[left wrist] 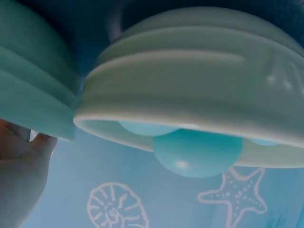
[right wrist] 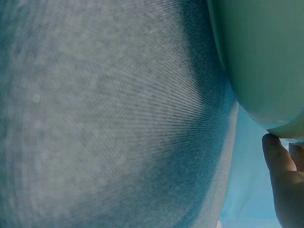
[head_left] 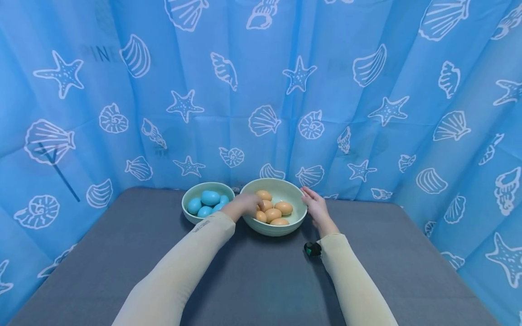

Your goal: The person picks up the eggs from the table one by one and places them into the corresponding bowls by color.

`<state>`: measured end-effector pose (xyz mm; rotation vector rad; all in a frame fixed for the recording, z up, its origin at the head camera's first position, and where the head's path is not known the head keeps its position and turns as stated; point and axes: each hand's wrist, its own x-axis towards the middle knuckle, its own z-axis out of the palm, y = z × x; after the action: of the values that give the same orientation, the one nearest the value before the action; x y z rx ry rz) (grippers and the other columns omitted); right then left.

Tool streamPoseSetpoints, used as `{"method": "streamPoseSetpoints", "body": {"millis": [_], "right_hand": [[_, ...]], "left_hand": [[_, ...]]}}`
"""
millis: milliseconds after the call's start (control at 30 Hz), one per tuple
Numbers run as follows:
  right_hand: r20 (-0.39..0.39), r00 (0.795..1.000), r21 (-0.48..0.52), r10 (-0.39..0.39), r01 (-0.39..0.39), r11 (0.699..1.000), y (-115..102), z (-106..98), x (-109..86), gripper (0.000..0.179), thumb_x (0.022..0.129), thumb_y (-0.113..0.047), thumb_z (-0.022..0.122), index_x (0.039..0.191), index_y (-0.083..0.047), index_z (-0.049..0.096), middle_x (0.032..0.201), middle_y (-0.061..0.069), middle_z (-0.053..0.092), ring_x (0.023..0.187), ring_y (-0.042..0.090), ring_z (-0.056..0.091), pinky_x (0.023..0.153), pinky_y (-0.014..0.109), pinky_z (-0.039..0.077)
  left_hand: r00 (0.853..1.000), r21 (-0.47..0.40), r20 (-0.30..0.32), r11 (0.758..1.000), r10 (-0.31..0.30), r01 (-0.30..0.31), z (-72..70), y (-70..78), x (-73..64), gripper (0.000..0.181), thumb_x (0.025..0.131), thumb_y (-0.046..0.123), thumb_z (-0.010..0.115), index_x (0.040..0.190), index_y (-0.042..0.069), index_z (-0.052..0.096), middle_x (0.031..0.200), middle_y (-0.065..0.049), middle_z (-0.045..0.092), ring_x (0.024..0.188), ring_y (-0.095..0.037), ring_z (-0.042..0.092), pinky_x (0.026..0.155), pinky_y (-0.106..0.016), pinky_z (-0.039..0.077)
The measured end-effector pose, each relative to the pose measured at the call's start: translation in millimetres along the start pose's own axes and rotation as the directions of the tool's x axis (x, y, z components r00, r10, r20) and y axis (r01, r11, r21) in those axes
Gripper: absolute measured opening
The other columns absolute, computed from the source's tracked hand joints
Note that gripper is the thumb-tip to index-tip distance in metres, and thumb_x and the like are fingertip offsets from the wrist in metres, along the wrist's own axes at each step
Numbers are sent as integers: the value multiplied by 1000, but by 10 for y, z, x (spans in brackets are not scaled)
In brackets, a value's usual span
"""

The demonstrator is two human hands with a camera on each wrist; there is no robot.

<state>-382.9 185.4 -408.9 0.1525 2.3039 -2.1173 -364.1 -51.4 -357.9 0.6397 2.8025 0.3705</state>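
In the head view, brown eggs (head_left: 284, 208) lie in a large pale green bowl (head_left: 274, 231). My left hand (head_left: 246, 204) reaches over that bowl's left rim, fingers down among the eggs. The hand is blurred there, and I cannot tell whether it grips one. In the left wrist view the bowl wall hides its fingertips. On the opposite side, my right hand (head_left: 317, 209) holds the large bowl's rim, with thumb and finger (right wrist: 275, 151) at the edge in the right wrist view. Left of it stands a smaller green bowl (head_left: 188, 216) with several blue eggs (head_left: 210, 198).
Both bowls stand close together near the back edge of a grey cloth-covered table (head_left: 261, 280). Behind hangs a blue curtain (head_left: 261, 90) printed with shells and starfish. A small black object (head_left: 312, 249) sits at the right wrist.
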Motion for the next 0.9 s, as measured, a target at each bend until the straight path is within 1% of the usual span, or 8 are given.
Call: {"method": "streamPoseSetpoints", "body": {"millis": [133,333,500,567,633,733,800,900], "right_hand": [[-4,1000,2,6,-6,1000,8,-9,14,50,105,-11,40,153,-7,28,155,9,32,142,25,30,112,42,30],[-14,1000,-10,13,-13,1000,3,3,19,49,105,-13,40,153,-9,30,154,8,33,141,24,31,113,42,30],[-2,1000,-5,15,-15,1000,10,69,33,49,105,-13,41,153,-8,31,154,9,33,141,25,32,112,42,31],[12,1000,-9,11,-11,1000,22,96,31,49,106,-13,41,153,-7,30,155,10,33,141,26,32,110,41,34],[20,1000,-22,10,-9,1000,30,114,31,49,105,-13,41,153,-8,31,154,10,34,139,26,35,104,35,42],[32,999,-48,6,-4,999,32,103,40,49,105,-14,41,153,-9,30,155,9,33,137,25,39,85,25,49],[34,999,-58,7,-5,998,18,65,52,50,105,-14,40,154,-10,29,156,8,32,138,25,38,85,26,49],[47,999,-79,10,-6,997,-18,2,78,51,106,-12,38,155,-9,25,157,10,28,140,27,34,98,37,47]], "left_hand": [[1000,25,4,1000,-10,10,22,21,23,33,89,1,61,116,18,72,119,-1,63,98,-16,51,92,-30,43],[1000,48,-12,999,-13,13,57,9,60,40,86,-3,59,117,19,72,107,1,66,89,-17,51,86,-29,42],[999,-10,-32,1000,-12,12,89,-67,33,40,86,-1,64,123,14,68,112,-2,66,97,-18,55,89,-30,45],[999,-69,-42,998,-14,11,116,-104,6,41,88,1,65,128,11,64,117,-5,64,105,-19,57,93,-32,46],[998,-118,-66,993,-10,3,135,-138,-27,44,89,2,66,132,9,60,121,-7,63,111,-21,57,95,-34,46],[990,-207,-139,978,8,-37,139,-164,-76,46,91,0,62,136,7,56,125,-11,62,114,-26,57,92,-38,47],[981,-239,-193,968,27,-73,119,-159,-111,47,91,0,60,137,6,54,127,-13,61,116,-29,56,92,-40,48],[965,-299,-261,948,31,-111,87,-159,-199,45,93,3,60,138,5,53,129,-14,60,120,-32,54,95,-43,47]]}}
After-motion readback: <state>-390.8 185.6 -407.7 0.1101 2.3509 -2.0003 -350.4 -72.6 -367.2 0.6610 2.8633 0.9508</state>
